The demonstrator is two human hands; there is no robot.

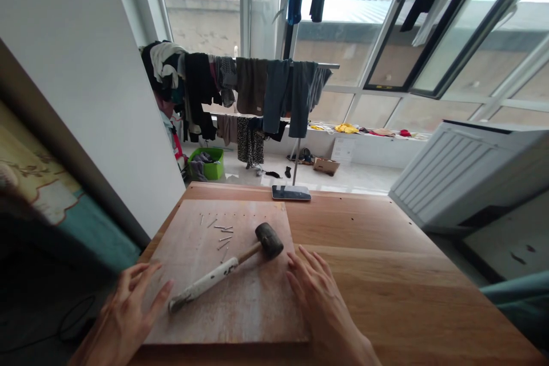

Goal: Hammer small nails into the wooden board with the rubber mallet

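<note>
A rubber mallet [269, 240] with a black head and a worn white-wrapped handle lies diagonally across a thin wooden board [257, 303]. Several loose nails [225, 238] are scattered on the board beyond the handle, and a row of small dark dots runs near its far edge. My left hand [132, 303] is at the board's left edge, thumb apart from the fingers, holding nothing. At the right edge rests my right hand [315, 286], its fingers stretched out beside the mallet head. Neither hand touches the mallet.
Under the board is a brown wooden table [412, 274]. A phone [291, 193] lies at the table's far edge. Behind it stand a drying rack with clothes [253, 88] and a green basket [213, 167]. A white cabinet [467, 166] is on the right, and a pale wall panel [86, 86] on the left.
</note>
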